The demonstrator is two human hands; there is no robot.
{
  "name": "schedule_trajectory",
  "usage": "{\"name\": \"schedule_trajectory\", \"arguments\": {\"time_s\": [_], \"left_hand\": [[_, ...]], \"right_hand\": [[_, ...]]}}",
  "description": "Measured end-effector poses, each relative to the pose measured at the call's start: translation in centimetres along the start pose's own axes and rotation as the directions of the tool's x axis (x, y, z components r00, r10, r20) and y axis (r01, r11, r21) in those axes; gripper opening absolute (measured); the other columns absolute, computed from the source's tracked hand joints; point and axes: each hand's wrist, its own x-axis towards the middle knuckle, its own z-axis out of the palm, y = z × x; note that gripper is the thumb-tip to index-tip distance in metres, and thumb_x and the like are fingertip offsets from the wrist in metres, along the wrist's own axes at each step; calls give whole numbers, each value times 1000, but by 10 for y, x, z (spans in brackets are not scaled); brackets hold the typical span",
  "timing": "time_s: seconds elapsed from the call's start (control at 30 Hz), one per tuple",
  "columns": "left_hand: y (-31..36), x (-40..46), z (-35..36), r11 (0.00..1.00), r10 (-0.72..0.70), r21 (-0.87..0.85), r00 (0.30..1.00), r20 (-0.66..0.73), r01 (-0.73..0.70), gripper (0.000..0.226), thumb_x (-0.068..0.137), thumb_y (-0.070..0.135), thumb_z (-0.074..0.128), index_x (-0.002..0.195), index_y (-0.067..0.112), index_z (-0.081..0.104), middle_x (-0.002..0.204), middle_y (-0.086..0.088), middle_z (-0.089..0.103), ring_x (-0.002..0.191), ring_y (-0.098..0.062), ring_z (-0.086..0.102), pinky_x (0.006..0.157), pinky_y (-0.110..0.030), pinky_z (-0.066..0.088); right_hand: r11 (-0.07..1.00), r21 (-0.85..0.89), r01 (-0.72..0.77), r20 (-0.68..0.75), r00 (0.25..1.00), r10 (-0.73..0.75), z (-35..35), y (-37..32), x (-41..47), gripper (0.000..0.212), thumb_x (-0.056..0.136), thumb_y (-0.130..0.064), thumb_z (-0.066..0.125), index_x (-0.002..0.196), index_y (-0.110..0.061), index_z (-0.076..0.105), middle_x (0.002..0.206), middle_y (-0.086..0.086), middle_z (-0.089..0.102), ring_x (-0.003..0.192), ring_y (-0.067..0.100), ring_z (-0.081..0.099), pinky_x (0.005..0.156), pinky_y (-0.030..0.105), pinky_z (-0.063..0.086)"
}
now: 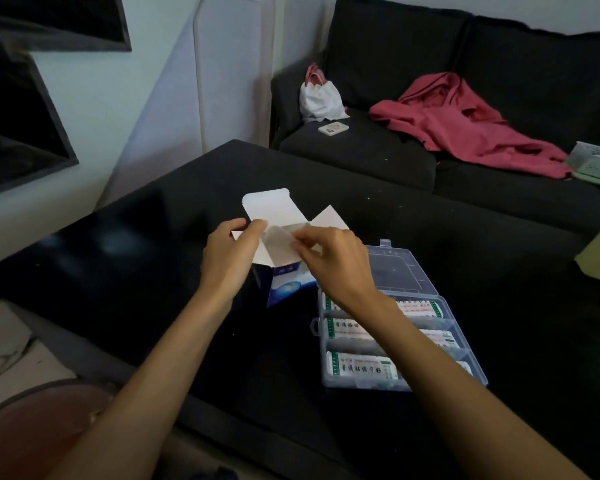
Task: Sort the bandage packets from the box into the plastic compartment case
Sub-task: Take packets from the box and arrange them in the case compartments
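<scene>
plastic compartment case point(430, 292): lying open on black table point(153, 254), near edge, just beside box; lid tilting back. bandage packets point(361, 367) sitting in 3 rows, white w/ green stripe; parts hidden by r forearm.
box point(284, 285): white/blue carton standing upright, top flaps open, left of case.
left hand point(227, 252): fingers curling round box's upper left side, holding it.
right hand point(329, 259): fingertips pinching a pale, blurry thin piece at box mouth; can't tell what it is.
far: dark sofa point(378, 150) carrying white bag point(319, 97), phone point(333, 128), red garment point(465, 123).
</scene>
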Motion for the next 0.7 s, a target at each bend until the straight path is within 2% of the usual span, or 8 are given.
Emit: {"name": "schedule_trajectory", "arguments": {"time_s": [0.07, 0.13, 0.23, 0.3, 0.37, 0.47, 0.57, 0.7], "left_hand": [[2, -3, 1, 999, -33, -23, 998, 62, 34, 28, 79, 31, 64, 105, 23, 55, 100, 6, 62, 93, -12, 60, 86, -33, 51], [-3, -1, 1, 1000, -22, 20, 997, 77, 21, 45, 84, 14, 63, 126, 21, 48, 109, 4, 58, 98, -13, 56, 81, -30, 48], [-6, -2, -2, 982, 106, 160, 994, -34, -100, 64, 87, 25, 64, 142, 18, 33, 135, 0, 49, 117, -17, 50, 94, -32, 42], [-2, -10, -6, 900, 363, 320, 916, -170, -297, 39, 90, 36, 58, 126, 22, 50, 126, 3, 56, 114, -17, 53, 94, -32, 43], [7, -21, -8, 860, 479, 298, 858, -186, -415, 25, 94, 43, 48, 91, 23, 63, 94, 7, 68, 85, -13, 63, 78, -33, 49], [21, -42, -3, 954, 202, 195, 969, 142, -227, 47, 94, 49, 43, 67, 21, 69, 62, 5, 70, 50, -8, 62, 50, -22, 40], [25, -58, 4, 972, -119, 235, 878, 464, 8, 36, 88, 50, 53, 82, 21, 72, 65, 10, 72, 54, -1, 65, 49, -17, 36], [18, -56, 4, 974, -100, 225, 816, 569, -37, 8, 81, 34, 71, 87, 29, 72, 76, 15, 73, 60, 9, 61, 58, -18, 38]], "right_hand": [[999, 37, -20, -40, 999, 21, 1, -2, 5, 22, 92, -22, 57, 110, -18, 69, 100, -1, 72, 88, 12, 65, 74, 30, 56], [995, 93, -40, -133, 990, 53, -1, -4, 8, 22, 91, -22, 60, 110, -16, 70, 99, 0, 71, 85, 7, 61, 73, 28, 55], [998, 61, 17, -269, 963, 0, -9, -2, -2, 21, 87, -22, 65, 106, -16, 71, 99, 4, 69, 90, 6, 54, 72, 23, 52], [990, -16, 139, -305, 943, -137, -18, 2, -18, 19, 86, -22, 65, 103, -15, 72, 98, 4, 68, 93, 9, 55, 72, 22, 50], [953, -139, 270, -314, 900, -301, -29, 8, -38, 20, 87, -21, 63, 103, -14, 72, 98, 1, 70, 97, 13, 56, 73, 25, 48], [881, -296, 370, -305, 837, -454, -41, 17, -64, 21, 86, -22, 62, 104, -14, 72, 102, 1, 71, 102, 17, 55, 78, 27, 43], [847, -363, 389, -286, 819, -498, -47, 26, -78, 21, 90, -26, 59, 105, -15, 71, 106, 0, 70, 105, 21, 55, 79, 28, 40], [847, -383, 368, -232, 849, -474, -54, 35, -83, 24, 86, -27, 62, 105, -17, 72, 108, -1, 70, 109, 21, 54, 81, 29, 42]]}}
